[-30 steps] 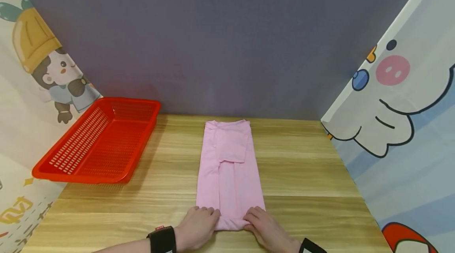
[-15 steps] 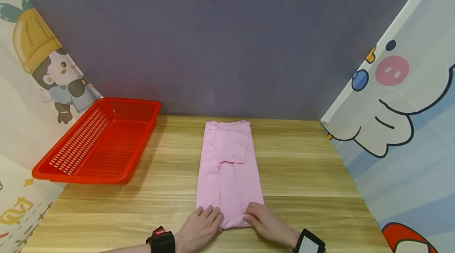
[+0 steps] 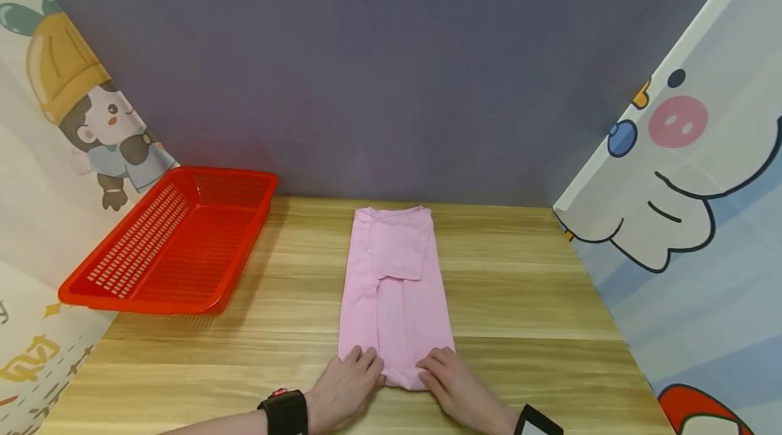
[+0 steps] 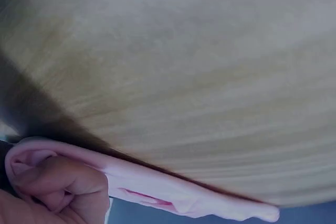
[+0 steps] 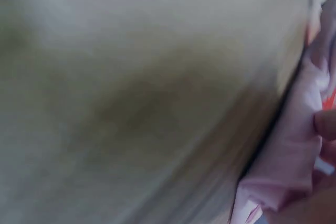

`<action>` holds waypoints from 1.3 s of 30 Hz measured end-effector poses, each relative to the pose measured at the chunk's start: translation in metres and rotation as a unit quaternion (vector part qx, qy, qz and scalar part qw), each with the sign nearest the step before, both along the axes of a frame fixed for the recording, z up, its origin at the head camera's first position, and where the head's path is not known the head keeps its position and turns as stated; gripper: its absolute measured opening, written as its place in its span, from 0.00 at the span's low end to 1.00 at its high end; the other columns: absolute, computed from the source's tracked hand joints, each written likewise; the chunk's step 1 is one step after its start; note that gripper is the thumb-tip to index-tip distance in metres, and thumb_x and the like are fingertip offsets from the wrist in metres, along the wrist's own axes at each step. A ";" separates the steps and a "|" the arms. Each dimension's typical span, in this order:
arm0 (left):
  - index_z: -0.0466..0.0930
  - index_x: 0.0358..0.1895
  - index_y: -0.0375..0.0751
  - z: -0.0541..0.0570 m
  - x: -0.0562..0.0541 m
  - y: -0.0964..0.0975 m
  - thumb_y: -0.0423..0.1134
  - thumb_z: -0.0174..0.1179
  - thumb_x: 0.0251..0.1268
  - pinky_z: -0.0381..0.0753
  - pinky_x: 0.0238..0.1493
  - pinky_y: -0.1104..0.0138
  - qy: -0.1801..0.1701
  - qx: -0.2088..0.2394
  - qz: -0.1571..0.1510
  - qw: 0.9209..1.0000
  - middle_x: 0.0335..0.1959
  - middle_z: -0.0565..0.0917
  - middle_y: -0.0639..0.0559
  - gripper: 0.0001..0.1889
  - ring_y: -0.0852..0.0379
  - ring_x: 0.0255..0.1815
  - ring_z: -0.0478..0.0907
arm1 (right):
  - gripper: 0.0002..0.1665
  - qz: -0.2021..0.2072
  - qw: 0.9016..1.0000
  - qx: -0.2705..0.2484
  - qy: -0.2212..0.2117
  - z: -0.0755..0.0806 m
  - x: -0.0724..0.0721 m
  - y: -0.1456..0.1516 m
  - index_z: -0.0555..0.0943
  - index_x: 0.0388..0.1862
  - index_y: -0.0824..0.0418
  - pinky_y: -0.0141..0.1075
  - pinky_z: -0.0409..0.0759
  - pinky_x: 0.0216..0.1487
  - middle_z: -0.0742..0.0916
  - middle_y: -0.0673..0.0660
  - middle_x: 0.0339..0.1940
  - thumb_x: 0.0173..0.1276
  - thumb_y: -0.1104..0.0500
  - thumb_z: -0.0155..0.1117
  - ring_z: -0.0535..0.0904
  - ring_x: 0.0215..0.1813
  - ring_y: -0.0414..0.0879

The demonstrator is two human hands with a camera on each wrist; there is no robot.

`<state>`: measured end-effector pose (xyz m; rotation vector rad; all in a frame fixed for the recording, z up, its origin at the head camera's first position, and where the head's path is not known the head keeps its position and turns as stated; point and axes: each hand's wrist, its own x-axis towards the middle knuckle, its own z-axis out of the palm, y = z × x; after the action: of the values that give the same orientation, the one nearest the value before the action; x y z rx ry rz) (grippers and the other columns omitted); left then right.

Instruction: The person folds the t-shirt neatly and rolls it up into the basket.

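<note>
A pink folded garment [image 3: 391, 319] lies lengthwise on the wooden table, with a square flap of cloth on top near its far end. My left hand [image 3: 349, 384] grips the left corner of the near end, where the cloth is turned over. In the left wrist view, the curled fingers [image 4: 68, 179] sit inside a loop of the pink cloth [image 4: 157, 187]. My right hand [image 3: 461, 387] pinches the right corner of the same near edge, thumb and fingers on the rolled cloth. The right wrist view is blurred, with fingertips [image 5: 326, 124] against the pink cloth [image 5: 289, 156].
A red plastic basket [image 3: 222, 279] with slotted sides stands at the left of the wooden table [image 3: 519, 286]. A grey panel [image 3: 391, 68] rises behind the table. Printed cartoon sheets border the left and right sides.
The near edge of the pink garment has turned over and shifted slightly away from me. Both hands keep hold of it, their fingers changing position a little. The basket stays put.
</note>
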<state>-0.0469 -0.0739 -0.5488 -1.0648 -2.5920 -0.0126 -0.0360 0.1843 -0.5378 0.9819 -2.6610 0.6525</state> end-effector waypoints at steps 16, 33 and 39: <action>0.74 0.33 0.49 0.009 -0.004 0.003 0.48 0.49 0.78 0.53 0.16 0.73 -0.087 0.034 0.009 0.996 0.31 0.73 0.57 0.13 0.59 0.30 0.70 | 0.21 -0.136 0.966 0.182 0.124 -0.016 0.017 -0.017 0.74 0.54 0.48 0.35 0.66 0.35 0.76 0.48 0.41 0.71 0.38 0.58 0.72 0.45 0.44; 0.73 0.37 0.52 0.008 0.000 0.000 0.67 0.57 0.59 0.51 0.19 0.71 0.132 -0.051 0.008 0.990 0.34 0.71 0.58 0.22 0.60 0.34 0.68 | 0.08 -0.044 0.976 0.146 -0.157 0.024 -0.006 -0.015 0.75 0.46 0.47 0.31 0.63 0.35 0.70 0.45 0.35 0.80 0.48 0.49 0.65 0.40 0.42; 0.70 0.29 0.50 0.011 -0.001 0.003 0.62 0.60 0.59 0.46 0.17 0.72 0.161 -0.027 0.007 0.987 0.28 0.69 0.58 0.20 0.60 0.28 0.66 | 0.09 -0.041 0.965 0.142 -0.219 0.032 -0.012 -0.017 0.74 0.43 0.50 0.33 0.63 0.34 0.71 0.48 0.36 0.79 0.49 0.49 0.66 0.40 0.45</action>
<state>-0.0479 -0.0709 -0.5379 -0.9773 -2.3183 0.2168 -0.0476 0.1677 -0.5055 0.8671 -3.2383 0.5299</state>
